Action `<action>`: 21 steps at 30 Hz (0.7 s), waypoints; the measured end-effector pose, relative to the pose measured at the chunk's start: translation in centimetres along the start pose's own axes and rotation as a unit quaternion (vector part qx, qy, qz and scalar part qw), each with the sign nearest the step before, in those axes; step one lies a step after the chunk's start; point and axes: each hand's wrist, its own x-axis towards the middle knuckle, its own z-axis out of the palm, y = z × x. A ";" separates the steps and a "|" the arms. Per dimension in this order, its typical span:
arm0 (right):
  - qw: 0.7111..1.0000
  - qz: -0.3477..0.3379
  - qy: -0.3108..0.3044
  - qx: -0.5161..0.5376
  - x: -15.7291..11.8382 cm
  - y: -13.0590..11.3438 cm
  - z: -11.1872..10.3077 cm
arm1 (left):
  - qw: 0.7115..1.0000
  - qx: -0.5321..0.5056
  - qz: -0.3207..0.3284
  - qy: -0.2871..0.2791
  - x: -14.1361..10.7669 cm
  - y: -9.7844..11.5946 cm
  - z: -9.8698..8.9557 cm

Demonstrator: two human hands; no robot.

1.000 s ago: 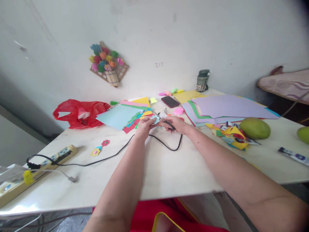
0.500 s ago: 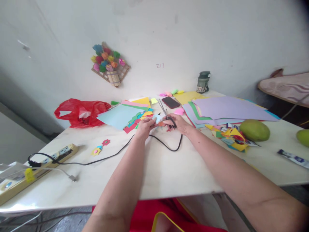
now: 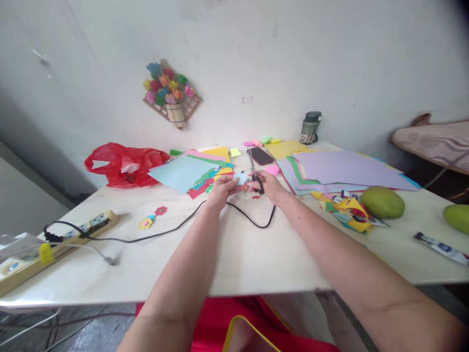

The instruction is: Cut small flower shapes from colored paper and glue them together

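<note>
Over the middle of the table, my left hand (image 3: 219, 191) pinches a small piece of light blue paper (image 3: 241, 178). Beside it, my right hand (image 3: 269, 186) is closed on a pair of scissors (image 3: 255, 168) by the black handles; the blades point up and away from me. The fingertips of my right hand are at the paper's right edge. Strips of coloured paper with wavy edges (image 3: 205, 183) lie just left of my left hand. Small red scraps (image 3: 255, 197) lie under my right hand. Finished-looking paper flowers (image 3: 145, 223) rest on the left part of the table.
Left are a red plastic bag (image 3: 126, 166) and a power strip (image 3: 98, 222); a black cable (image 3: 176, 229) runs below my hands. A phone (image 3: 261, 156) lies behind them. Right are coloured sheets (image 3: 351, 168), paper scraps (image 3: 350, 210), green fruit (image 3: 383, 202), a tube (image 3: 441, 248) and a bottle (image 3: 310, 127).
The scissors' blades have turned slightly more upright, and the blue paper has shifted a little between my hands. The whole view has shifted slightly. Both hands keep their hold.
</note>
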 end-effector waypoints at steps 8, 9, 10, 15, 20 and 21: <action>1.000 0.005 -0.004 -0.009 0.3 0.7 0.0 | 1.000 -0.005 -0.007 0.013 -0.1 0.0 0.1; 1.000 0.003 0.001 -0.011 0.3 0.6 0.1 | 1.000 -0.005 -0.010 0.014 -0.1 -0.1 0.1; 1.000 0.000 0.008 -0.013 0.3 0.6 0.2 | 1.000 -0.003 -0.012 0.013 -0.1 -0.1 0.1; 0.998 -0.021 0.058 -0.025 0.2 0.0 0.4 | 1.000 0.004 -0.021 -0.011 0.0 -0.2 0.0; 0.997 -0.036 0.055 -0.038 0.3 0.1 0.2 | 0.999 0.017 -0.028 -0.025 0.1 -0.2 -0.1; 0.997 -0.036 0.051 -0.038 0.3 0.1 0.2 | 0.999 0.021 -0.028 -0.028 0.1 -0.2 -0.2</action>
